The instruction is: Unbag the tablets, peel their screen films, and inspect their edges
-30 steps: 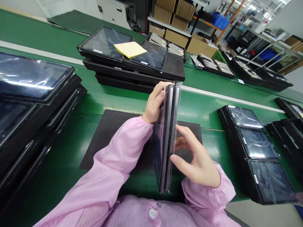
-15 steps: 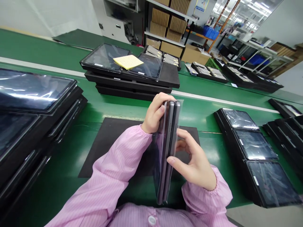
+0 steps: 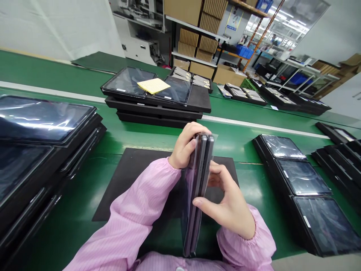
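Observation:
Two tablets point(image 3: 196, 192) stand on edge, pressed together face to face or back to back, with clear film showing at their outer sides. I see their dark grey narrow edges, with small speaker holes near the top. My left hand point(image 3: 186, 145) is closed around the far upper corner, its fingers over the top. My right hand point(image 3: 225, 199) grips them from the right, thumb on the near edge and fingers against the right tablet's face, partly hidden. Below them lies a black mat point(image 3: 124, 188) on the green bench.
Stacked black trays point(image 3: 200, 99) at the back carry tablets and a yellow dotted sheet point(image 3: 153, 86). Tablets in black trays point(image 3: 98, 120) fill the left side. A tray of three tablets point(image 3: 303, 175) stands right, with more stacked trays point(image 3: 338, 169) beyond.
The camera view has tilted up slightly, so the scene sits lower. My right thumb has shifted slightly left across the tablets' edges; both hands still hold the pair.

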The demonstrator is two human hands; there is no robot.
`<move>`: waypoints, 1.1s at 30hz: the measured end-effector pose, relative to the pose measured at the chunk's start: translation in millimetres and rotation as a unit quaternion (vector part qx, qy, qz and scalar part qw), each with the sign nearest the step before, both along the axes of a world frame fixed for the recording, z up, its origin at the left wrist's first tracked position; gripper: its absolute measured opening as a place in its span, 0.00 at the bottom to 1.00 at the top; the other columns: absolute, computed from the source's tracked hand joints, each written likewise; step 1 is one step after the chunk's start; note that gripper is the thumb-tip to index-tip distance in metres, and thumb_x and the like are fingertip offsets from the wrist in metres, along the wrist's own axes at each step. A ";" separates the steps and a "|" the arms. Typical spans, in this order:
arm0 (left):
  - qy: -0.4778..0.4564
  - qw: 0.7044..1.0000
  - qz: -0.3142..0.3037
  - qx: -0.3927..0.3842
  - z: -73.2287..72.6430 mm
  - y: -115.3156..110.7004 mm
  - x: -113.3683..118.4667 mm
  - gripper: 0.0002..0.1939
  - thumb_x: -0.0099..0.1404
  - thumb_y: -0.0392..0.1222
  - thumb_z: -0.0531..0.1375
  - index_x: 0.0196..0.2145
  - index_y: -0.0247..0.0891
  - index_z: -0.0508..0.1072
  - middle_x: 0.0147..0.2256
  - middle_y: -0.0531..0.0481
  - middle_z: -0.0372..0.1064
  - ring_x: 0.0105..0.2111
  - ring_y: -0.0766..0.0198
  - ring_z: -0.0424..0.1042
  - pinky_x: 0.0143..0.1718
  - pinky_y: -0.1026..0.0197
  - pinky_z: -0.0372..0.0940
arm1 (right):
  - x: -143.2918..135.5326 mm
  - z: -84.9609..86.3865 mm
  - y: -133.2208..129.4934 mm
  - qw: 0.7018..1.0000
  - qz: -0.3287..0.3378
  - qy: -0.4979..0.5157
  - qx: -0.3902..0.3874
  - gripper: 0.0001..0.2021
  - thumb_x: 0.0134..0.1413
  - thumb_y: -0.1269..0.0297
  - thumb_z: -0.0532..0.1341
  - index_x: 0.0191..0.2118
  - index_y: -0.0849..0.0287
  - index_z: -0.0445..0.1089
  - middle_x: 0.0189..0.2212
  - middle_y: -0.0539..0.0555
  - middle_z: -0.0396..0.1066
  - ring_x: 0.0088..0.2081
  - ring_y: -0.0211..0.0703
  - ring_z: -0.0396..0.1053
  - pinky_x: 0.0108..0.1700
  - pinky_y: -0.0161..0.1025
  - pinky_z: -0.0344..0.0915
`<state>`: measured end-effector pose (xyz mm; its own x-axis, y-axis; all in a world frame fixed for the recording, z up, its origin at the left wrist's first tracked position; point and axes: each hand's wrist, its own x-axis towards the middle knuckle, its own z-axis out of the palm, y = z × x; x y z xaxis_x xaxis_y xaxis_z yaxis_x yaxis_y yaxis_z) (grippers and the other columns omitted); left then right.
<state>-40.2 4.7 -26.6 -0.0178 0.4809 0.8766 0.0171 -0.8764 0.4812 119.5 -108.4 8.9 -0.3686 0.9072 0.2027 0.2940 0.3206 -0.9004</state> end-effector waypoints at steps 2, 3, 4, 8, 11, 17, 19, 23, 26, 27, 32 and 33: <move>0.000 1.000 -0.001 0.004 0.1 -0.7 0.1 0.24 0.78 0.60 0.45 0.44 0.44 0.75 0.40 0.46 0.77 0.41 0.55 0.74 0.46 0.51 0.68 | -0.7 1.2 -0.5 1.000 -0.001 -0.004 0.001 0.22 0.56 0.57 0.72 0.52 0.52 0.64 0.61 0.62 0.73 0.40 0.45 0.79 0.43 0.46 0.80; 0.004 1.000 -0.001 0.004 0.2 -1.2 0.1 0.25 0.78 0.60 0.45 0.45 0.44 0.75 0.41 0.46 0.77 0.41 0.55 0.74 0.47 0.51 0.68 | -1.1 1.7 -0.9 1.000 -0.002 -0.005 0.002 0.22 0.56 0.58 0.71 0.52 0.52 0.64 0.61 0.62 0.73 0.40 0.45 0.79 0.43 0.46 0.80; 0.008 1.000 0.000 0.004 0.2 -1.9 0.1 0.25 0.78 0.60 0.44 0.46 0.44 0.76 0.41 0.45 0.78 0.41 0.55 0.74 0.47 0.51 0.68 | -1.6 2.1 -1.4 1.000 -0.003 -0.004 0.003 0.21 0.56 0.59 0.71 0.51 0.52 0.64 0.61 0.62 0.73 0.40 0.45 0.79 0.44 0.46 0.80; 0.011 1.000 -0.006 0.002 -0.4 -5.0 0.3 0.25 0.78 0.59 0.45 0.50 0.45 0.77 0.42 0.45 0.77 0.41 0.55 0.74 0.46 0.52 0.68 | -3.5 2.1 -3.8 1.000 -0.008 0.011 0.016 0.16 0.58 0.62 0.69 0.47 0.52 0.64 0.61 0.61 0.73 0.38 0.41 0.79 0.45 0.43 0.80; 0.004 1.000 -0.013 0.008 -1.3 -6.4 0.0 0.25 0.78 0.59 0.46 0.53 0.44 0.77 0.42 0.45 0.76 0.42 0.56 0.73 0.46 0.53 0.68 | -4.6 0.7 -5.2 1.000 -0.009 0.013 0.018 0.13 0.60 0.62 0.67 0.47 0.53 0.64 0.62 0.60 0.73 0.37 0.40 0.79 0.44 0.42 0.80; 0.000 1.000 -0.017 0.016 -1.9 -7.0 -1.4 0.26 0.79 0.58 0.46 0.54 0.43 0.77 0.46 0.44 0.77 0.47 0.55 0.74 0.52 0.52 0.67 | -6.2 -1.4 -4.6 0.999 -0.020 0.008 0.024 0.12 0.61 0.62 0.65 0.47 0.52 0.64 0.64 0.59 0.73 0.38 0.40 0.80 0.44 0.41 0.80; 0.001 1.000 -0.015 0.015 -2.1 -7.2 -1.1 0.26 0.79 0.58 0.46 0.53 0.43 0.78 0.46 0.44 0.78 0.47 0.55 0.74 0.51 0.51 0.68 | -5.9 -1.1 -3.9 0.999 -0.021 0.005 0.027 0.12 0.61 0.62 0.65 0.48 0.52 0.65 0.63 0.59 0.74 0.38 0.40 0.80 0.43 0.41 0.80; -0.002 1.000 -0.010 0.008 -2.5 -6.9 0.1 0.26 0.79 0.58 0.46 0.52 0.43 0.78 0.45 0.44 0.77 0.45 0.55 0.75 0.50 0.52 0.68 | -5.2 -1.2 -2.4 0.999 -0.026 0.004 0.033 0.12 0.61 0.62 0.65 0.48 0.52 0.65 0.62 0.59 0.74 0.38 0.39 0.80 0.44 0.40 0.80; -0.005 1.000 -0.003 0.006 -2.6 -5.4 0.5 0.26 0.79 0.58 0.47 0.50 0.42 0.79 0.44 0.44 0.78 0.44 0.55 0.75 0.49 0.52 0.68 | -4.9 -2.0 -1.8 0.999 -0.021 0.002 0.037 0.13 0.63 0.62 0.64 0.50 0.52 0.64 0.63 0.59 0.74 0.38 0.40 0.80 0.44 0.41 0.80; -0.006 1.000 0.000 0.007 -2.6 -4.6 0.6 0.26 0.79 0.58 0.47 0.50 0.42 0.79 0.43 0.44 0.78 0.44 0.55 0.75 0.49 0.52 0.68 | -4.7 -2.2 -1.8 0.999 -0.018 -0.002 0.040 0.13 0.64 0.62 0.63 0.52 0.52 0.63 0.64 0.60 0.73 0.38 0.40 0.80 0.44 0.41 0.80; -0.008 1.000 0.018 0.013 -3.0 -1.9 1.2 0.25 0.79 0.57 0.47 0.48 0.42 0.79 0.42 0.44 0.80 0.43 0.54 0.76 0.48 0.51 0.69 | -2.7 -1.0 -2.7 0.997 0.002 -0.030 0.067 0.12 0.71 0.63 0.57 0.57 0.52 0.61 0.64 0.60 0.72 0.41 0.42 0.80 0.47 0.44 0.79; -0.006 1.000 0.021 0.012 -2.9 -1.9 1.4 0.25 0.78 0.58 0.47 0.47 0.41 0.79 0.42 0.44 0.80 0.43 0.54 0.76 0.48 0.51 0.69 | -2.4 -0.5 -2.9 0.997 0.005 -0.031 0.069 0.12 0.71 0.64 0.56 0.57 0.52 0.61 0.63 0.60 0.73 0.42 0.42 0.80 0.47 0.44 0.78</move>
